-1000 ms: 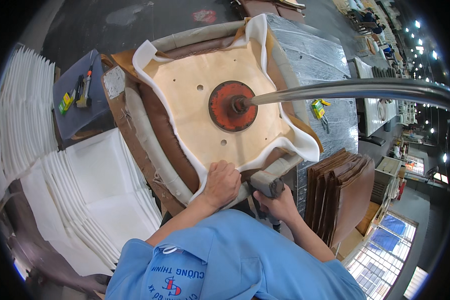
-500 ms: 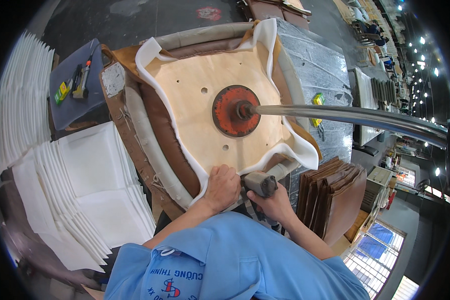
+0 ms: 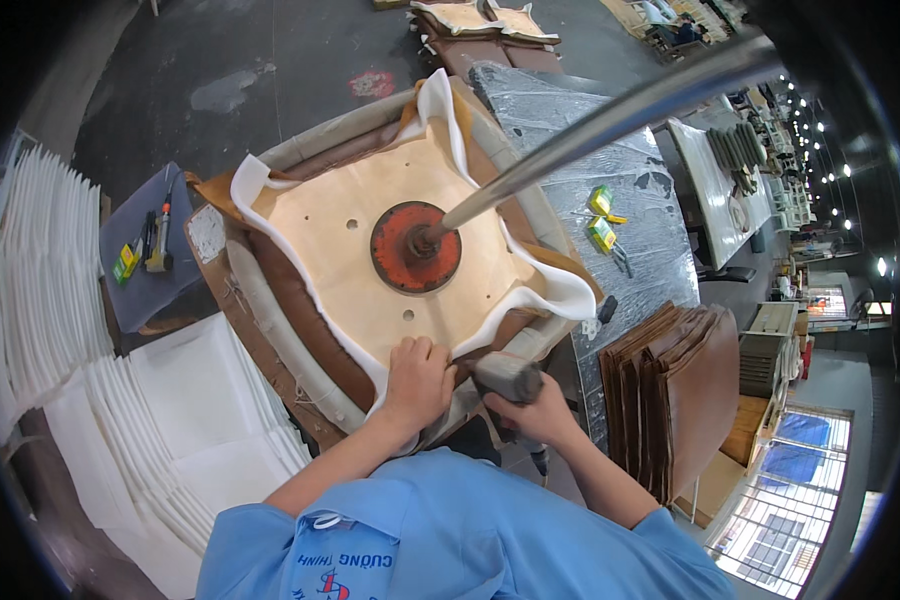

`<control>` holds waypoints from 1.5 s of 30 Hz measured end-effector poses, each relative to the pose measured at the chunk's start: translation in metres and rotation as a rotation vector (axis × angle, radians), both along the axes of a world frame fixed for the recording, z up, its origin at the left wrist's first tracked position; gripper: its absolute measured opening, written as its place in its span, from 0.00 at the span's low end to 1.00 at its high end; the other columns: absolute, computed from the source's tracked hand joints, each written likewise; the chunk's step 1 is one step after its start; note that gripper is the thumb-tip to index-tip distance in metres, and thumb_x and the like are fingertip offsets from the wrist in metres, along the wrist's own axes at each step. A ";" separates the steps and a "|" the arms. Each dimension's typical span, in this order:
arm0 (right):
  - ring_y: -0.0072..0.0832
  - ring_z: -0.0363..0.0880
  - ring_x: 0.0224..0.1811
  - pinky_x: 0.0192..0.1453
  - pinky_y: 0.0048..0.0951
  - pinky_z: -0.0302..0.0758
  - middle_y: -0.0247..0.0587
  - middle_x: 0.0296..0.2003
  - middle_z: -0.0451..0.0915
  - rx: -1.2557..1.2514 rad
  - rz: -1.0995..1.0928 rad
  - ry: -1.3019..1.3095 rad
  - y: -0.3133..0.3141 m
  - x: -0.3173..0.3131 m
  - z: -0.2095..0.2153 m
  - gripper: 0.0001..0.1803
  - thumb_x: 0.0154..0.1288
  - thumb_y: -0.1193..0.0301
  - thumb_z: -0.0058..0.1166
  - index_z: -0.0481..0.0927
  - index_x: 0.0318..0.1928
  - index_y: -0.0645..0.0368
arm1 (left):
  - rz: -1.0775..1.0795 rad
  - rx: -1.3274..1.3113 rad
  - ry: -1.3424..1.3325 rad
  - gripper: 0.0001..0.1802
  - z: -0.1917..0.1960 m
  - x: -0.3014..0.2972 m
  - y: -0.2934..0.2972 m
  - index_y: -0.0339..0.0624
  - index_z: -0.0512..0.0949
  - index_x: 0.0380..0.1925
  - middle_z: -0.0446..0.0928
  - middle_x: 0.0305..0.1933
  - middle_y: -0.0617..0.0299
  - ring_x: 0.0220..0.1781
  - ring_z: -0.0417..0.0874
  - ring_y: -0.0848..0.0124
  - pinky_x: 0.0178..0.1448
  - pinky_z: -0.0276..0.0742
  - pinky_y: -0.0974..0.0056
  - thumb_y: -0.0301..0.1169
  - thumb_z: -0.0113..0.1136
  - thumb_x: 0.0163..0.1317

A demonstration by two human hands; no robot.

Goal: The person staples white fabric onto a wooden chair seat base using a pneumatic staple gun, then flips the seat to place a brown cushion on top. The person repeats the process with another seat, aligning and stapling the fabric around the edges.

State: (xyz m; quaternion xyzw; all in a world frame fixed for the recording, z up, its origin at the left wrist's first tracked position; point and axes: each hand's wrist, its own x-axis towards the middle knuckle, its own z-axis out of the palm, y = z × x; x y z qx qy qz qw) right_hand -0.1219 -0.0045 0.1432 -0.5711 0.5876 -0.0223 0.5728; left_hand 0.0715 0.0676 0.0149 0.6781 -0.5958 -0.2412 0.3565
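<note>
A pale wooden board (image 3: 320, 235) with several holes lies inside a grey padded rim (image 3: 262, 300). A red round press plate (image 3: 387, 235) on a metal pole (image 3: 570, 140) rests on it. White padding (image 3: 562, 292) curls up around the board, with a brown cover (image 3: 300, 315) outside it. At the near edge my left hand (image 3: 418, 385) is closed, its fingers curled over the cover's edge against the wood. Just right of it, my right hand (image 3: 540, 412) grips a staple gun (image 3: 508, 378), its nose pointing toward the same edge. My fingers hide the exact hold.
Stacked white sheets (image 3: 185, 400) stand at the left, near a stool (image 3: 170, 275) with tools and a small box. Right of the rim, a plastic-covered table (image 3: 630, 150) carries small yellow-green boxes (image 3: 602, 235). Folded brown covers (image 3: 690, 390) are piled at the near right.
The view has shifted, so the board and press sit farther left. My left hand stays on the near edge; the staple gun remains in my right hand, its body slightly turned.
</note>
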 end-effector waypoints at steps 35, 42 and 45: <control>0.26 0.83 0.22 0.28 0.35 0.80 0.38 0.28 0.87 -0.072 0.232 0.335 -0.106 0.011 0.000 0.20 0.70 0.65 0.79 0.89 0.54 0.65 | 0.002 -0.080 -0.033 0.10 -0.019 -0.047 -0.084 0.41 0.87 0.39 0.78 0.53 0.53 0.62 0.77 0.52 0.67 0.71 0.46 0.34 0.74 0.62; 0.25 0.83 0.22 0.27 0.35 0.79 0.37 0.28 0.87 -0.088 0.258 0.288 -0.109 -0.002 -0.003 0.20 0.71 0.65 0.78 0.87 0.53 0.65 | 0.015 -0.106 -0.027 0.09 -0.016 -0.047 -0.074 0.42 0.86 0.34 0.78 0.51 0.53 0.60 0.77 0.52 0.65 0.70 0.47 0.34 0.75 0.60; 0.24 0.82 0.22 0.27 0.34 0.78 0.36 0.28 0.86 -0.065 0.277 0.264 -0.103 -0.005 -0.001 0.19 0.72 0.65 0.78 0.87 0.54 0.64 | 0.044 -0.120 0.016 0.08 -0.021 -0.046 -0.077 0.43 0.86 0.34 0.78 0.50 0.54 0.60 0.76 0.53 0.65 0.69 0.47 0.34 0.75 0.60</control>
